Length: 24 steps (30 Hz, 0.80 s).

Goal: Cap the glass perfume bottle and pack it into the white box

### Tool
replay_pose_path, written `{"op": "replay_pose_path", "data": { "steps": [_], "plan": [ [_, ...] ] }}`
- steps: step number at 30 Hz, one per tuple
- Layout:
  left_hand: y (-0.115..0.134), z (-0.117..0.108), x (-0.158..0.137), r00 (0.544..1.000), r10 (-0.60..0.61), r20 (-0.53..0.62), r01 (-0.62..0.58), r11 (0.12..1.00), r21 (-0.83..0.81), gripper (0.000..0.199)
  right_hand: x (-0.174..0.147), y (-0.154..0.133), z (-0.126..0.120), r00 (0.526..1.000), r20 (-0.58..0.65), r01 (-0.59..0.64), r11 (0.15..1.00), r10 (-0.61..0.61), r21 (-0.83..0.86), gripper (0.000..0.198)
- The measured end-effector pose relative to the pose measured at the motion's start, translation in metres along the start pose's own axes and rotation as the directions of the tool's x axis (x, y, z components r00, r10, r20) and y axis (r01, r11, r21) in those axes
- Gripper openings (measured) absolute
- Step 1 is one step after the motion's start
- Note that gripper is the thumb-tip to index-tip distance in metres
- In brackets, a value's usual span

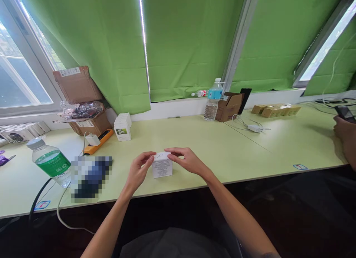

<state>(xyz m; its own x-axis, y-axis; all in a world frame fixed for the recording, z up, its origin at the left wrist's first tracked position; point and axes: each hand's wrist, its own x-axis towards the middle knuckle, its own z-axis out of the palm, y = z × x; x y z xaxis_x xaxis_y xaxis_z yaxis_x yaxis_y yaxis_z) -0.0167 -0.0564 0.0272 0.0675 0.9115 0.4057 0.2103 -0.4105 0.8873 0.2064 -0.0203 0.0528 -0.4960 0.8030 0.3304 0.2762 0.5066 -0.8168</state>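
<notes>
A small white printed box [162, 168] stands upright on the pale green table [189, 139], close to its front edge. My left hand [140, 168] grips the box at its upper left edge, thumb and fingers curled in. From the other side, my right hand [187, 161] has its thumb and fingertips on the top and upper right edge. Dense small print covers the side that faces me. Further back on the left is a row of similar white boxes [122, 127].
To the left are a green-labelled bottle [52, 163], an orange power strip [98, 142] and an open cardboard box [90, 124]. A large water bottle [213, 100] and a brown carton [229, 106] stand at the back. Another person's hand [345, 137] holds a phone at far right.
</notes>
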Motion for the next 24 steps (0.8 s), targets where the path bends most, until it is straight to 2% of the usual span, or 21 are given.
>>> {"op": "replay_pose_path", "data": {
  "steps": [9,17,20,24],
  "plan": [
    [0.0008,0.0004,-0.0001,1.0,-0.016,0.006,0.016,1.0,-0.016,0.024,0.0005,0.0012,0.0008,1.0,0.015,0.0,1.0,0.0,0.023,0.039],
    [-0.0031,0.0048,0.0001,0.999,-0.023,-0.031,0.021,0.999,-0.038,0.026,0.003,0.0056,0.0028,0.999,0.04,-0.008,0.991,0.002,0.131,0.039],
    [-0.0029,0.0041,0.0001,0.999,-0.047,-0.025,0.045,0.997,-0.059,0.029,0.0025,0.0056,0.0019,0.999,0.041,-0.026,0.996,0.023,0.09,0.042],
    [-0.0011,0.0009,0.0003,0.998,-0.066,-0.001,0.065,0.997,-0.043,0.028,0.0006,0.0044,0.0019,0.996,-0.071,-0.066,0.995,0.06,-0.08,0.041]
  ]
}}
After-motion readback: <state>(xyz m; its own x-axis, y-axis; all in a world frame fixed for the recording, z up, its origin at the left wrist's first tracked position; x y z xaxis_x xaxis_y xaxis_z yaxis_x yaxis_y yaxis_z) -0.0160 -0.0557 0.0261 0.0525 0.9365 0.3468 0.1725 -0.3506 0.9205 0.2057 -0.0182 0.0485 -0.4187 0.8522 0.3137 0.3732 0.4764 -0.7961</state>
